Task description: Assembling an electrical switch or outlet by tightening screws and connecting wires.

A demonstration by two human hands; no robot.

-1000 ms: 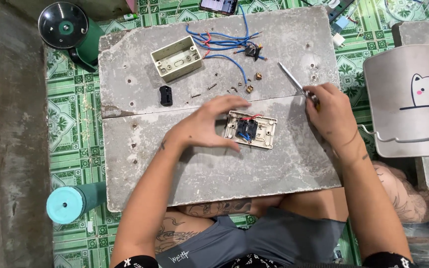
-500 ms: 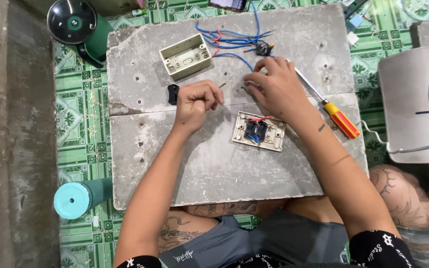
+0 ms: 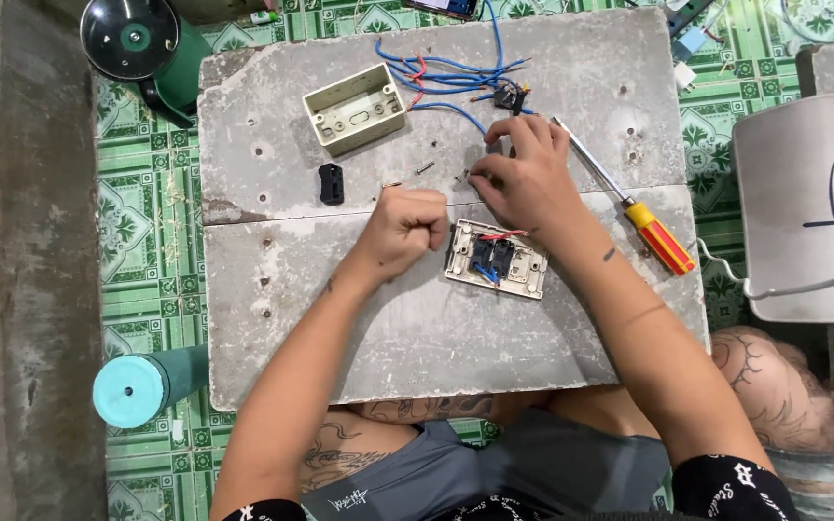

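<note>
My left hand [image 3: 407,228] rests as a closed fist on the grey concrete slab [image 3: 340,318]; whether it holds something small is hidden. My right hand [image 3: 523,178] reaches over small screws [image 3: 424,168], its fingertips pinched near one by the blue wires [image 3: 446,77]. A switch plate [image 3: 494,258] lies face down just below my right hand, with red and blue wires on its back. A beige wall box [image 3: 353,108] sits open at the upper left. A screwdriver [image 3: 629,203] with an orange and red handle lies to the right of my right hand.
A small black part [image 3: 331,183] lies left of the screws. A dark green fan [image 3: 142,48] stands at the top left, a teal cylinder [image 3: 137,389] at the lower left. A grey panel with a cat drawing [image 3: 813,212] is at the right. Green patterned tiles surround the slab.
My right hand put the screwdriver down on the slab and moved left to the screws. My left hand left the switch plate and closed into a fist.
</note>
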